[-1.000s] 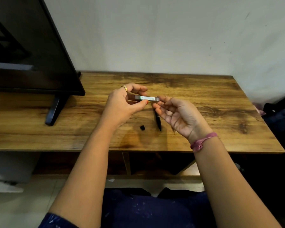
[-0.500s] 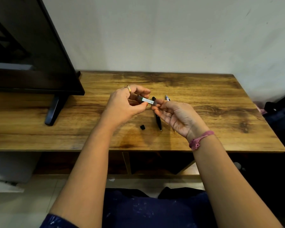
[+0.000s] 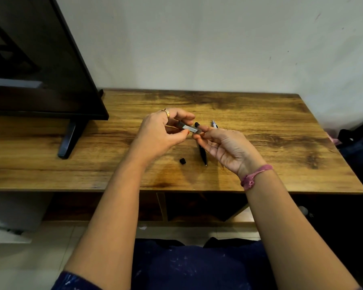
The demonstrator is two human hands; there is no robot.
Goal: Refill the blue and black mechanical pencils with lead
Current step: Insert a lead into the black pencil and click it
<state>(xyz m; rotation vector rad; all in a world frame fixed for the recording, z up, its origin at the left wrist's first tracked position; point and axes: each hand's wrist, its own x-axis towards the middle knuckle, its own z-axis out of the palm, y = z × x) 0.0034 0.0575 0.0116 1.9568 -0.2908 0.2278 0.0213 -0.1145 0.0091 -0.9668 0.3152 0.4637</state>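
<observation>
Left hand (image 3: 159, 132) at frame centre, thumb and fingers pinched round the left end of the lead case (image 3: 189, 128). Right hand (image 3: 226, 147) just beside, palm up, fingertips pinched on the case's right end; hands almost touching, joined by the case. Case tilted slightly down to the right, above the table (image 3: 281, 126). Gold ring (image 3: 166, 112) on a left finger, pink band (image 3: 255, 177) on the right wrist.

Black pencil (image 3: 202, 154) flat on the table under the hands, tip toward the near edge, its middle hidden behind case and right fingers, top end showing just above. Blue pencil (image 3: 214, 124) further back, only its end seen past the right hand. Small black cap (image 3: 182, 160) left of the black pencil, apart from it.

Dark monitor (image 3: 36, 65) in the upper left, its foot (image 3: 68, 139) on the table. White wall (image 3: 218, 42) behind. Dark bag (image 3: 358, 141) at the right edge. Blue lap (image 3: 197, 266) at the bottom.
</observation>
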